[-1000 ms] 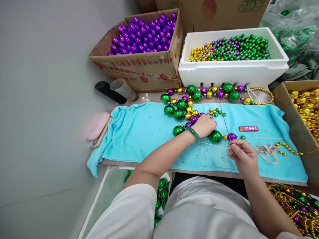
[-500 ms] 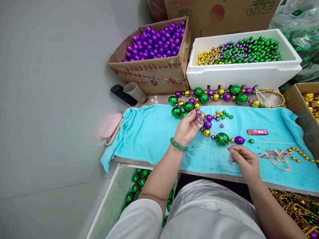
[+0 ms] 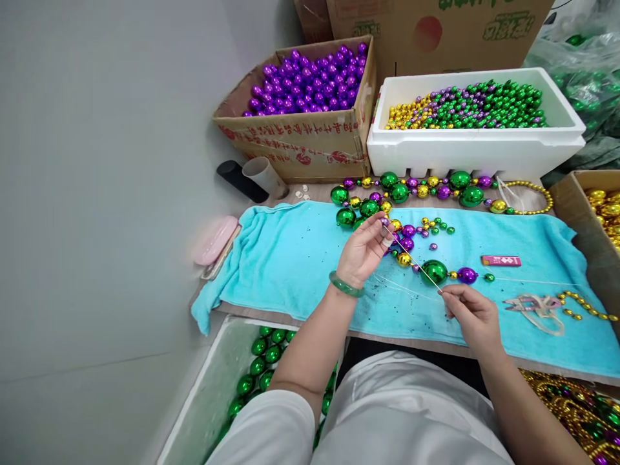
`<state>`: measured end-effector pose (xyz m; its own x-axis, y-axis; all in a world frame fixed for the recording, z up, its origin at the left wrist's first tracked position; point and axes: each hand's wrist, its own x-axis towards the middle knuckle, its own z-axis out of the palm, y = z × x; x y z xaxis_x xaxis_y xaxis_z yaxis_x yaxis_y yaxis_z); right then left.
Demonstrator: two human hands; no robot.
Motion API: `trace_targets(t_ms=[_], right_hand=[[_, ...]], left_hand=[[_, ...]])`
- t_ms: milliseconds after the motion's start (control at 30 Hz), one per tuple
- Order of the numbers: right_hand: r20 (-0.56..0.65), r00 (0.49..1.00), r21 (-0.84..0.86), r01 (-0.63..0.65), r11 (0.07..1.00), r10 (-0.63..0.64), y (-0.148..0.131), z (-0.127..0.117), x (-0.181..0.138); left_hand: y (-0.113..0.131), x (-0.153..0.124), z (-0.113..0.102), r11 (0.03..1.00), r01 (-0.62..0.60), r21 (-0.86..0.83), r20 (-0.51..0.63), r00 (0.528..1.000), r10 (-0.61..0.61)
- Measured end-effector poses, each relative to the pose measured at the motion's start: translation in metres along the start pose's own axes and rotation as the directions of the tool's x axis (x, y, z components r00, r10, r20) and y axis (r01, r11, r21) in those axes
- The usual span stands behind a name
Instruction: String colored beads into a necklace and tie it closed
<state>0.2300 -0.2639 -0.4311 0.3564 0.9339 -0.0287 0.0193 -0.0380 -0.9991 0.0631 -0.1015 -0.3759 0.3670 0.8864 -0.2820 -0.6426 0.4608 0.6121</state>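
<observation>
My left hand (image 3: 364,250), with a green bangle (image 3: 345,285) on its wrist, pinches a small light-purple bead (image 3: 384,222) between thumb and fingers. A thin white string (image 3: 411,256) runs taut from that bead down to my right hand (image 3: 472,316), whose thumb and forefinger are closed on it. Beneath the string, a strand of beads lies on the towel, with a large green bead (image 3: 434,272), a purple bead (image 3: 467,275) and a small green bead (image 3: 489,278) at its right part. Loose small beads (image 3: 438,225) lie beyond my hands.
A turquoise towel (image 3: 290,258) covers the table. Scissors (image 3: 533,303), a pink lighter-sized packet (image 3: 501,261) and a gold bead chain (image 3: 586,303) lie right. Behind stand a carton of purple beads (image 3: 300,135) and a white foam box (image 3: 475,152). Green beads fill a bin (image 3: 194,400) below left.
My right hand has shifted slightly left and down, and the string stays stretched between both hands. My left hand keeps its pinch on the small purple bead. The camera view has moved slightly.
</observation>
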Motion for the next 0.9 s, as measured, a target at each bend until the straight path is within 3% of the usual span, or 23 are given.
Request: trace_targets(t_ms=[267,333,500,567,667,733,800,900], right_hand=[[0.006,0.999,-0.002,-0.036,0.999,0.036,-0.001,0.005,0.001],[0.007,0.999,-0.004,-0.032,0.999,0.032,0.0,0.008,0.003],[-0.031,0.999,-0.002,-0.028,1.0,0.028,0.002,0.01,0.007],[-0.075,0.997,0.023,-0.032,0.999,0.034,0.003,0.007,0.008],[-0.132,0.991,0.074,-0.016,0.997,0.026,0.004,0.003,0.01],[-0.158,0.987,0.112,-0.002,0.994,0.019,0.005,0.002,0.012],[-0.178,0.984,0.152,0.007,0.988,0.02,0.006,0.002,0.013],[-0.188,0.982,0.174,0.009,0.985,0.025,0.007,0.004,0.014]], left_hand=[[-0.005,-0.003,-0.001,0.951,-0.262,0.166,0.084,0.964,0.251],[-0.011,-0.008,0.0,0.948,-0.245,0.202,0.112,0.968,0.226],[-0.024,-0.016,0.001,0.896,-0.103,0.431,0.221,0.975,0.005],[-0.017,-0.012,-0.002,0.842,-0.164,0.513,0.192,0.979,0.073],[0.002,0.004,-0.011,0.695,-0.325,0.642,0.121,0.937,0.326],[0.013,0.02,-0.017,0.524,-0.39,0.757,0.161,0.889,0.429],[0.018,0.035,-0.02,0.312,-0.419,0.853,0.272,0.866,0.419],[0.014,0.058,-0.019,0.018,-0.447,0.895,0.424,0.861,0.28]])
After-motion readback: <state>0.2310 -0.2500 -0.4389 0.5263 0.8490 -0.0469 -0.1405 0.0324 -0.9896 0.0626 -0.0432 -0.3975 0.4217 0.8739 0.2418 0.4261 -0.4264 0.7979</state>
